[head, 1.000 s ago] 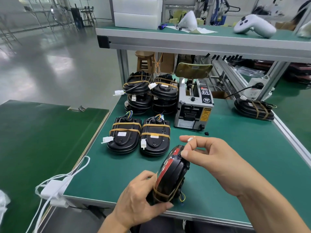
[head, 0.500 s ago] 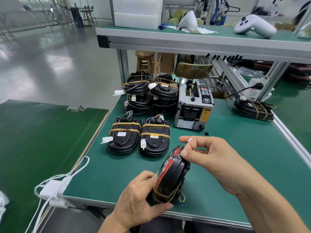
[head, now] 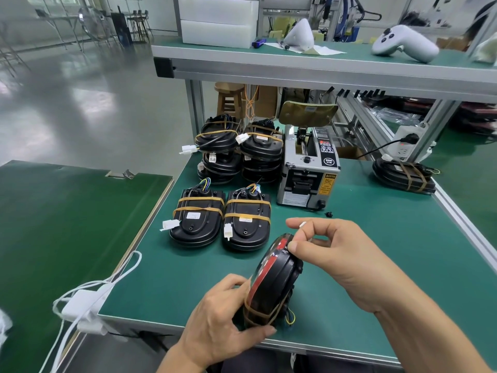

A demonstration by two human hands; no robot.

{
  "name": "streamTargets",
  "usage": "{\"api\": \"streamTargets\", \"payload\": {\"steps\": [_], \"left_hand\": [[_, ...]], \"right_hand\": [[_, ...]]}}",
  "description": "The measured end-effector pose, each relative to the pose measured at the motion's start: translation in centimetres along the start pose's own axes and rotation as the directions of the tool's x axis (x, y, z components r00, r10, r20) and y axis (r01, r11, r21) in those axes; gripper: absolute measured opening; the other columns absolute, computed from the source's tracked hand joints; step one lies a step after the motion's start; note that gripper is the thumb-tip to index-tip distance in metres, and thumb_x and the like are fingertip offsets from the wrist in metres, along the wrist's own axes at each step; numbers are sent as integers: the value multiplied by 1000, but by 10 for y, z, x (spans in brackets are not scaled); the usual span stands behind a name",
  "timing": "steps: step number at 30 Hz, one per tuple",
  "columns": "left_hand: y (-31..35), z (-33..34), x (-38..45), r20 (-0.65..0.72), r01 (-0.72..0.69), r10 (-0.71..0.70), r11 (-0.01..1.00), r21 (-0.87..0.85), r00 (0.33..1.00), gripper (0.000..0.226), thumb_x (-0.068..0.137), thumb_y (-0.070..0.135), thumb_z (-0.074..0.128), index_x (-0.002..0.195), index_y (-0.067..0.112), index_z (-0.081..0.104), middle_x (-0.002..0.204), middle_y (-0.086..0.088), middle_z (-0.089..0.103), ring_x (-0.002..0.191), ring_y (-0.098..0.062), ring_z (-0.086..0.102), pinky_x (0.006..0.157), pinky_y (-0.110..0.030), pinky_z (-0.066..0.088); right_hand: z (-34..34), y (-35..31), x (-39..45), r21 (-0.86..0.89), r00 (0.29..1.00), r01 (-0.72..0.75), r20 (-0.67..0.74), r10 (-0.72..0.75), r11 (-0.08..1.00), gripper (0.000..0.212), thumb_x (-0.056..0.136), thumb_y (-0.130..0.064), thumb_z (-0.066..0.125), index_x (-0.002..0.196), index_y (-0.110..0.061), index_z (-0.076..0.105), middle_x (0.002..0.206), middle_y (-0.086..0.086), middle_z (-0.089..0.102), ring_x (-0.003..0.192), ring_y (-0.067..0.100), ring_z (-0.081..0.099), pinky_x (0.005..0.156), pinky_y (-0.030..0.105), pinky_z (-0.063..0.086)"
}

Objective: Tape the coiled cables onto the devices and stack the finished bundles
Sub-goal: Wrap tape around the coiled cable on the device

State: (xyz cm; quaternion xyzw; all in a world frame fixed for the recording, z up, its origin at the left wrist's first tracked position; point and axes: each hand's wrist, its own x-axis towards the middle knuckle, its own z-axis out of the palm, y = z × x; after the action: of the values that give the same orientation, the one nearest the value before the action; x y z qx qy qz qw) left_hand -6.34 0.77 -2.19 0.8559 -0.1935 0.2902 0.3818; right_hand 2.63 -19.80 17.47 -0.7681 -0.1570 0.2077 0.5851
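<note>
A black device [head: 273,281] with a red face stands on edge near the table's front, brown tape around its lower end. My left hand [head: 215,324] grips its bottom. My right hand [head: 330,254] is at its top edge, thumb on the rim, fingers pinching a small white connector [head: 302,225]. Two taped bundles [head: 197,216] [head: 247,219] lie flat side by side behind it. Further back stand two stacks of finished bundles [head: 219,152] [head: 262,154].
A grey tape dispenser [head: 309,170] sits right of the stacks. Another taped device [head: 403,176] lies at the far right by a power strip [head: 406,144]. A white adapter with cables [head: 80,308] hangs off the left edge. An overhead shelf [head: 322,68] holds a white controller [head: 403,44].
</note>
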Motion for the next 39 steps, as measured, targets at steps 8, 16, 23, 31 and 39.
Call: {"api": "streamTargets", "payload": {"steps": [8,16,23,31,39], "left_hand": [[0,0,1,-7,-8,8,1000,11,1000,49,91,49,87,125,31,58,94,9,69,105,-17,63,81,-36,58],[1,0,2,-10,-5,5,1000,11,1000,47,90,47,89,123,24,64,94,7,71,105,-21,65,80,-39,58],[3,-2,2,-16,-13,13,1000,15,1000,48,92,48,87,122,17,66,90,6,69,104,-21,65,79,-37,58],[2,-1,2,-16,-12,12,1000,23,1000,52,90,46,89,124,14,68,91,4,70,105,-21,65,80,-37,58],[1,0,2,-16,-17,17,1000,24,1000,51,89,45,90,121,11,70,89,4,70,104,-22,65,78,-39,58]], "right_hand": [[2,-1,0,6,1000,6,1,-6,1000,24,85,-7,80,65,-19,74,126,-8,69,102,-6,71,89,22,45],[2,0,0,-30,1000,10,-13,-10,999,23,84,-8,79,65,-20,73,126,-12,68,97,2,75,88,24,47],[0,-1,-1,-57,1000,-8,-15,7,998,22,84,-9,81,66,-20,73,124,-13,69,94,2,76,88,26,48],[0,1,0,16,999,-30,-25,30,999,26,83,-9,83,70,-28,70,122,-14,71,97,5,75,87,22,49],[7,13,2,100,998,-36,-54,41,994,15,85,-13,80,77,-21,70,107,-13,77,92,14,72,82,14,51]]}}
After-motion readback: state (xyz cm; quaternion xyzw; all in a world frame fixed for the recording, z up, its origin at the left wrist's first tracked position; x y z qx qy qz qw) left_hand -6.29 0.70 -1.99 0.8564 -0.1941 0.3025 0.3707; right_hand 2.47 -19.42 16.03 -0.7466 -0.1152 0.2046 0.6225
